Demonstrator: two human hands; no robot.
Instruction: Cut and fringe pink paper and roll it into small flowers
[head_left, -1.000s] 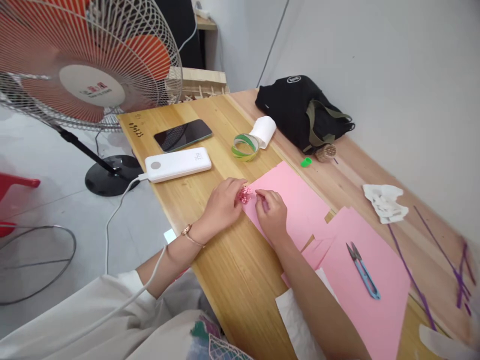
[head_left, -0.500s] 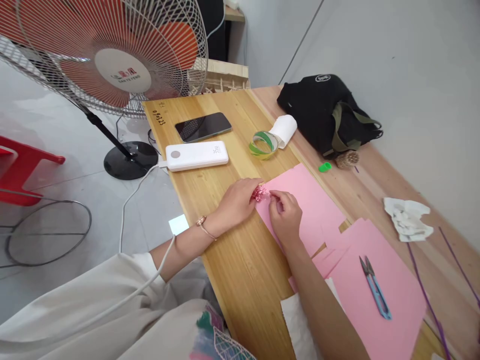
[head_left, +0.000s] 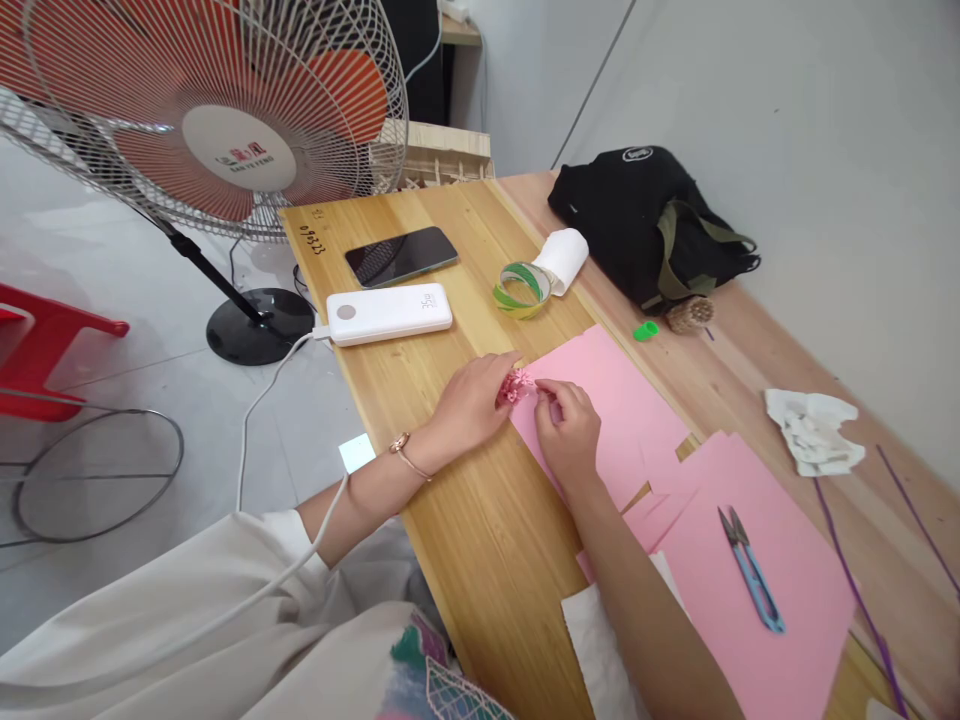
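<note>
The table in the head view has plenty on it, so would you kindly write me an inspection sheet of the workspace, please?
Surface: wooden table, partly covered by pink paper.
Things in use: pink fringed piece; scissors lying on the pink paper.
Clutter: phone, power bank, green tape, black bag, crumpled tissue.
Hands: left hand holds the fringed piece; right hand has its fingertips beside it, grip unclear.
Cables: white cable runs from the power bank over the table edge.
Surroundings: fan and red stool beside the table.

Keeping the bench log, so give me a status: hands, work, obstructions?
Left hand holds pink cluster. Right hand curled beside it. Snips apart, on pink paper.
</note>
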